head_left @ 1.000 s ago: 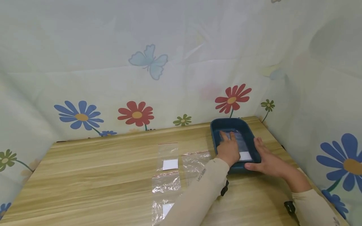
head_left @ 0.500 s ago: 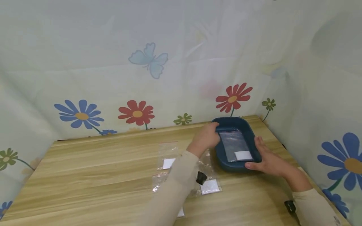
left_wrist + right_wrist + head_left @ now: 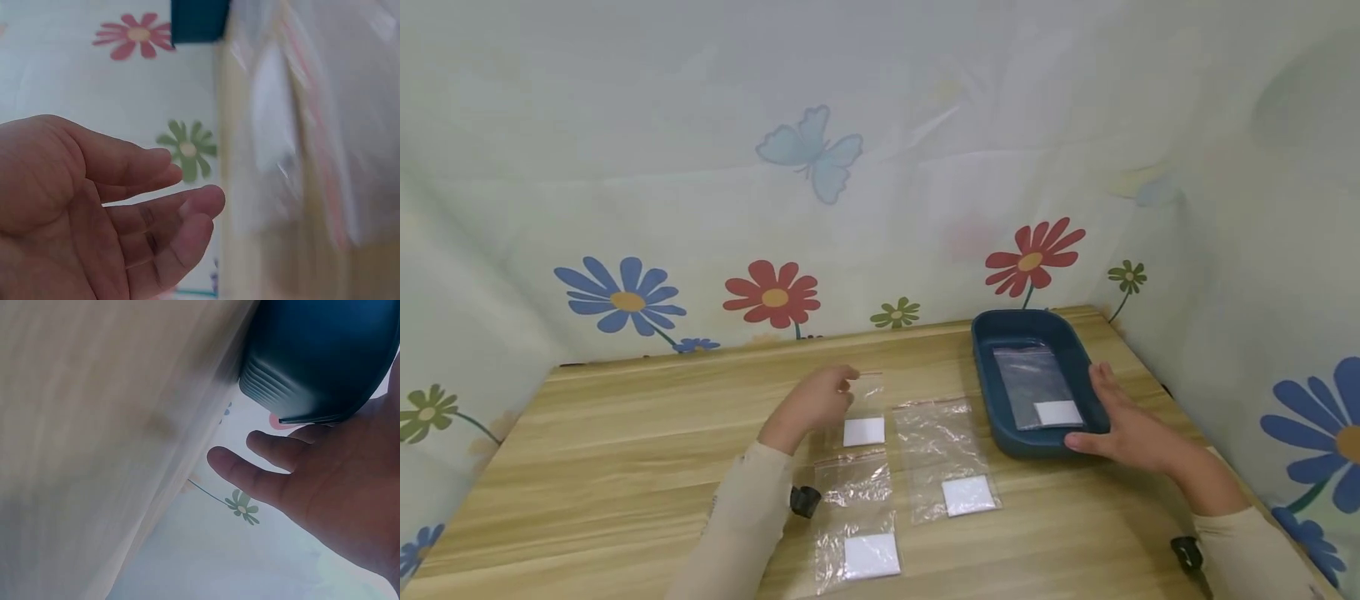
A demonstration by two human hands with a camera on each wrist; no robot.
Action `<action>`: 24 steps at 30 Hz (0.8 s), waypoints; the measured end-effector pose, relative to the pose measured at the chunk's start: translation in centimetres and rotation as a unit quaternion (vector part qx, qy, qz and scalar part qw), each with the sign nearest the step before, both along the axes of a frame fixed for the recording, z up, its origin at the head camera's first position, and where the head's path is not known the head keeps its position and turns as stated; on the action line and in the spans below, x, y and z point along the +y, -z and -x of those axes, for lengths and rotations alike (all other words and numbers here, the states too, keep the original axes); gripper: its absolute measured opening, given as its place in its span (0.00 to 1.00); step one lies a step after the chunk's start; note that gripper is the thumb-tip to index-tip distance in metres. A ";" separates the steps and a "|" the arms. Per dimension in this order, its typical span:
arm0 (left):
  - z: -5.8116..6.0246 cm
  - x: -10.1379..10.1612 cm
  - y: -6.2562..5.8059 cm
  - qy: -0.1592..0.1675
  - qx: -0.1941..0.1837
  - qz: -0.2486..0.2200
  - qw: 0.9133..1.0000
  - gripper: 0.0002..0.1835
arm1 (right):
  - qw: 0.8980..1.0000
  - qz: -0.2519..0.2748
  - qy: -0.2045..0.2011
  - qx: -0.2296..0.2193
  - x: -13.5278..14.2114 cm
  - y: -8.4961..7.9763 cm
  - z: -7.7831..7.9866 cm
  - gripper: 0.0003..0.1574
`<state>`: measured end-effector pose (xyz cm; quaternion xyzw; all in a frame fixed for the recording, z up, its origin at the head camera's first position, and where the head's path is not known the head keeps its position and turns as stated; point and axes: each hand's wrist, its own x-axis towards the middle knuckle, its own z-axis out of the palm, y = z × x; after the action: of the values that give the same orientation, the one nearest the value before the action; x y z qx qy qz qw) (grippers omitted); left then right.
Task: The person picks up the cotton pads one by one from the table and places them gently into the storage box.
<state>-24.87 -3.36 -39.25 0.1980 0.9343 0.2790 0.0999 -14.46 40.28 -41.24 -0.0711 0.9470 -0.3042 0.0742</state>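
My left hand is over the far-left clear zip bag, which has a small white square in its lower part. In the left wrist view its fingers are loosely bent, with nothing between them and the thumb. A dark blue plastic tray stands at the right, and inside it lies another zip bag with a white square. My right hand rests at the tray's near right corner, thumb by the near rim and fingers stretched along the right side.
Two more zip bags with white squares lie on the wooden table: a middle bag beside the tray and a near bag below the far-left one. A flower-printed cloth hangs behind the table and at its sides.
My left hand has come out of the tray, leaving the bag flat inside, and moved left over the far-left bag. My right hand has stayed at the tray's corner.
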 end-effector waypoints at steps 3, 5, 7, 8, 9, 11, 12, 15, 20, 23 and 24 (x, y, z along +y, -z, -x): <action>0.2 -2.1 1.4 -0.022 0.009 0.021 1.000 0.21 | 1.000 -0.002 -0.003 -0.003 -0.1 0.2 0.2 0.78; 0.5 -2.8 2.0 -0.028 0.013 0.024 0.999 0.22 | 1.000 -0.006 -0.002 -0.005 0.0 0.2 0.2 0.78; 0.8 -3.1 2.3 -0.019 0.022 0.023 0.999 0.24 | 1.000 -0.005 -0.004 -0.005 0.1 0.3 0.1 0.78; 1.0 -3.2 2.5 -0.016 0.023 0.020 0.999 0.24 | 1.000 -0.006 -0.005 -0.005 0.1 0.2 0.1 0.78; 1.0 -3.2 2.6 -0.015 0.020 0.022 0.999 0.26 | 1.000 -0.005 -0.007 -0.005 0.1 0.3 0.2 0.78; 1.1 -3.0 2.7 -0.011 0.015 0.030 0.999 0.27 | 1.000 -0.001 -0.011 -0.003 0.2 0.3 0.1 0.77; 1.0 -2.8 2.7 -0.011 0.015 0.040 0.999 0.28 | 1.000 0.001 -0.013 -0.002 0.2 0.2 0.1 0.77; 0.8 -2.4 2.9 -0.021 0.010 0.068 0.997 0.25 | 1.000 0.006 -0.014 -0.001 0.2 0.1 -0.1 0.77; 0.6 -2.0 3.0 -0.032 0.020 0.080 0.996 0.17 | 1.000 0.014 -0.008 -0.010 0.0 0.0 0.0 0.77; 0.6 -2.0 3.0 -0.032 0.018 0.081 0.996 0.15 | 1.000 0.015 -0.008 -0.011 0.0 0.0 0.0 0.77; 0.6 -2.0 3.0 -0.031 0.017 0.080 0.996 0.15 | 1.000 0.012 -0.008 -0.011 0.0 0.0 0.0 0.77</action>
<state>-25.52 -5.34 -42.25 0.1653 0.9609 0.2026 0.0912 -14.43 40.26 -41.29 -0.0761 0.9419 -0.3156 0.0862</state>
